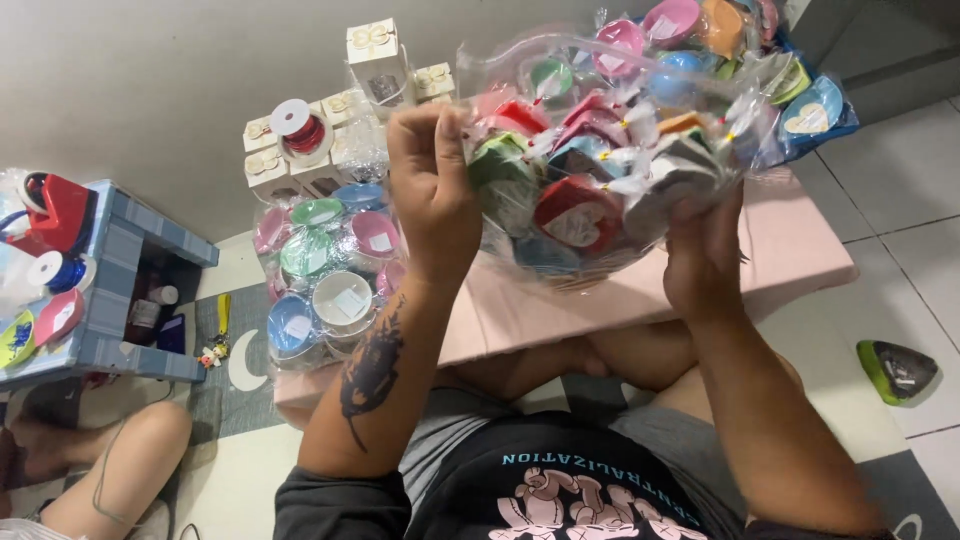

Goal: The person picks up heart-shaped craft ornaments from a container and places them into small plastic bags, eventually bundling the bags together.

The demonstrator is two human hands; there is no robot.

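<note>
- Up front, left hand [432,185] raised over the pink table [800,250], fingers curled tight, pinching the top edge of a clear plastic bag [600,150].
- Right hand [703,262] under the bag's lower right side, fingers closed on the plastic, propping it from beneath.
- Bag held up in the air between both hands, above the table, stuffed with small round containers in pink, blue, green, red and orange, each sealed in clear wrap.
- Lying on the table's left end, just beside the left forearm: a second clear bag of round containers [325,270] in pastel pink, green, blue and white.
- Behind that, by the wall: small white boxes [375,55] stacked up, with a spool of red ribbon [300,128] resting on top.
- Far left: a grey-blue shelf unit [125,250] bearing a red tape dispenser [55,210].
- Lower left: another person's bare leg [120,470] on the floor.
- Right, on the tiled floor: a green and grey object [897,370], kind unclear.
</note>
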